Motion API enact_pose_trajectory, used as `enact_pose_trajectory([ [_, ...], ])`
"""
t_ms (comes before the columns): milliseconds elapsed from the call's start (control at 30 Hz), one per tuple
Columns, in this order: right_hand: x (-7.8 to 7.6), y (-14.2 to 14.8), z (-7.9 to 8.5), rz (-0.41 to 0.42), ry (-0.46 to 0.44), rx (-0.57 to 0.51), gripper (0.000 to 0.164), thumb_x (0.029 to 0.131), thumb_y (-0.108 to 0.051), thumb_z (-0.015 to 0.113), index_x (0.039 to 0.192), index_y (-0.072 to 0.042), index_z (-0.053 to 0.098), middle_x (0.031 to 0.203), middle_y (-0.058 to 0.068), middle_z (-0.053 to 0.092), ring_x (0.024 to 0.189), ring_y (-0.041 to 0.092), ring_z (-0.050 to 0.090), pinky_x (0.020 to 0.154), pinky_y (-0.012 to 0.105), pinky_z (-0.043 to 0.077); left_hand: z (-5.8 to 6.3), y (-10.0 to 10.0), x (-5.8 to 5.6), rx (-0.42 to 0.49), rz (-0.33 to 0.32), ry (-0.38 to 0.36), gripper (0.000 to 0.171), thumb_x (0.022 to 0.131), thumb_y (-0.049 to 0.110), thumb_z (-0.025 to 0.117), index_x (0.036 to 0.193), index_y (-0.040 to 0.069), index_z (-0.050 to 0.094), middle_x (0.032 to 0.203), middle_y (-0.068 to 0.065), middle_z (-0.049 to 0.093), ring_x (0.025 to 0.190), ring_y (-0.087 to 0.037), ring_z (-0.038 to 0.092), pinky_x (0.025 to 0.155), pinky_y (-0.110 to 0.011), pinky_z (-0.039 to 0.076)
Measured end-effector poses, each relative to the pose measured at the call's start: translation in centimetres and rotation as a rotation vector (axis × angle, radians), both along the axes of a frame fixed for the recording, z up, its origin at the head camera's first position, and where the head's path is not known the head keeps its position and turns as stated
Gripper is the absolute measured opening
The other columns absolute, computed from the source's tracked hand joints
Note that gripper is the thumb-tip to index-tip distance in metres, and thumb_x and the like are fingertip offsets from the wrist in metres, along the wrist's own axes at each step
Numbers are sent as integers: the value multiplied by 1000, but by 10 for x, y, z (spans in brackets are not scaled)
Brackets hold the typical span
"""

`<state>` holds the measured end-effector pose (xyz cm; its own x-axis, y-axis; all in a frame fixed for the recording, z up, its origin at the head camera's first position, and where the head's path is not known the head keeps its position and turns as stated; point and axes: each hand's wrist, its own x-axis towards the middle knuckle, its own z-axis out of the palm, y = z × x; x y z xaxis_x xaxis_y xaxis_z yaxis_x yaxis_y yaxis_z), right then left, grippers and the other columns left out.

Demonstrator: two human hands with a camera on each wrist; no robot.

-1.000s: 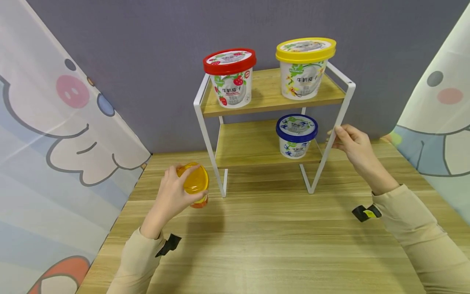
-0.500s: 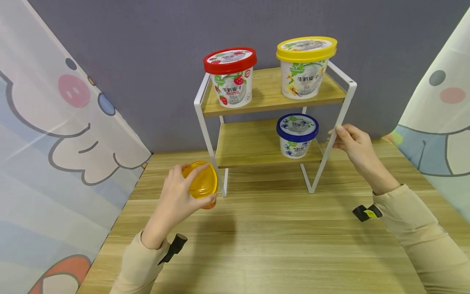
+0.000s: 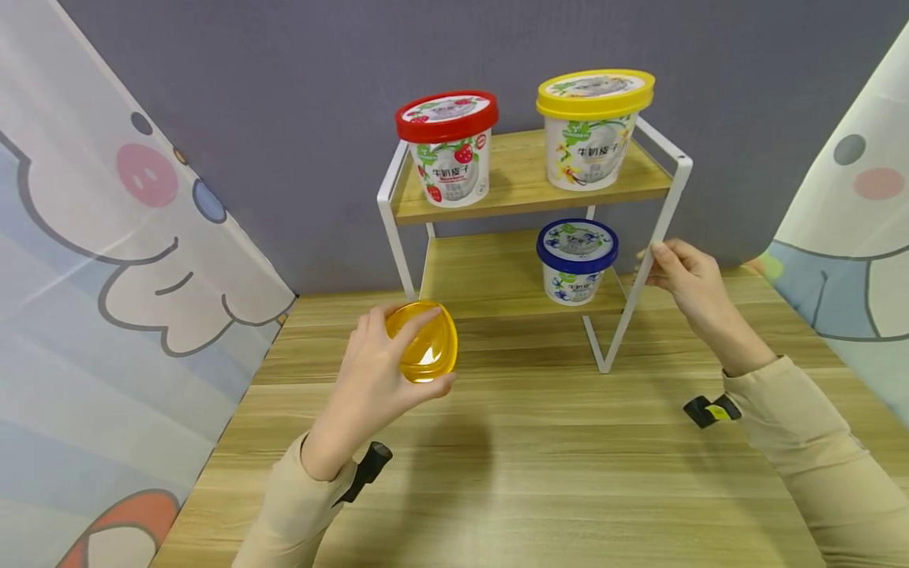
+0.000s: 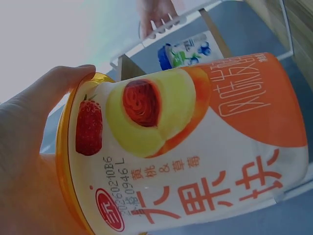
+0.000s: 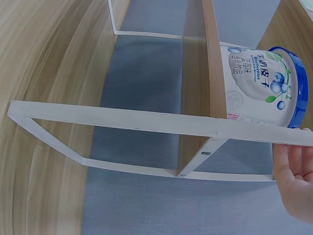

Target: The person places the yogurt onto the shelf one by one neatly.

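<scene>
My left hand (image 3: 379,375) grips a yogurt cup by its clear orange lid (image 3: 429,347), thumb and fingers around the lid's edge. In the left wrist view the yogurt cup (image 4: 171,147) shows a white and orange wall printed with a peach half and a strawberry. From above it overlaps the front left leg of a two-tier shelf rack (image 3: 529,203). My right hand (image 3: 685,280) holds the rack's white right-hand upright (image 3: 655,237), with fingers behind it and the thumb in front. On the lower shelf, toward the right, stands a blue-lidded tub (image 3: 577,260) with blueberries on it.
A red-lidded strawberry tub (image 3: 450,166) and a yellow-lidded tub (image 3: 592,150) stand on the upper shelf. The rack is on a wood-grain table (image 3: 568,457) before a grey wall (image 3: 312,142). Cartoon curtains (image 3: 85,276) hang at both sides.
My left hand has lifted the yogurt cup and moved it right, toward the rack's left leg, with the lid tipping more to face me. My right hand stays on the upright.
</scene>
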<state>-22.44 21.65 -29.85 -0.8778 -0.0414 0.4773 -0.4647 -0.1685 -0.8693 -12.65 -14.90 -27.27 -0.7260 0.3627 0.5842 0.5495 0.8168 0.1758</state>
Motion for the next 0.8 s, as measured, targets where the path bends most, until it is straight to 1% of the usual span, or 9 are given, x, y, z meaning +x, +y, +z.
enact_pose_trajectory([
  [233, 1, 0, 0, 6, -4, -4, 19, 91, -12, 46, 85, -6, 63, 79, 1, 61, 71, 8, 58, 64, 15, 49, 4, 14, -5, -9, -33, 50, 65, 61, 46, 73, 118, 20, 55, 114, -20, 44, 100, -32, 43, 85, -42, 35],
  [500, 0, 0, 0, 11, 0, -7, 19, 91, -12, 46, 85, -6, 62, 80, 0, 62, 72, 9, 59, 65, 15, 49, 12, 33, -11, -16, -34, 61, 64, 63, 48, 72, 118, 20, 54, 113, -20, 43, 98, -31, 43, 82, -42, 37],
  [633, 1, 0, 0, 11, -3, -10, 19, 91, -12, 46, 85, -6, 62, 81, 0, 62, 72, 8, 59, 65, 15, 49, 16, 40, -16, -21, -27, 88, 64, 64, 49, 71, 119, 20, 54, 112, -20, 44, 97, -31, 43, 81, -41, 37],
  [700, 0, 0, 0, 9, -5, -11, 19, 91, -11, 46, 85, -6, 62, 80, 0, 62, 72, 8, 59, 65, 15, 49, 18, 43, -19, -23, -18, 90, 64, 65, 50, 70, 119, 20, 54, 111, -20, 44, 96, -30, 43, 79, -41, 38],
  [800, 0, 0, 0, 7, -6, -10, 19, 91, -11, 46, 85, -6, 63, 80, 1, 62, 72, 8, 59, 65, 15, 49, 20, 47, -22, -27, 8, 73, 64, 67, 51, 68, 120, 21, 53, 112, -20, 44, 96, -30, 42, 77, -40, 39],
])
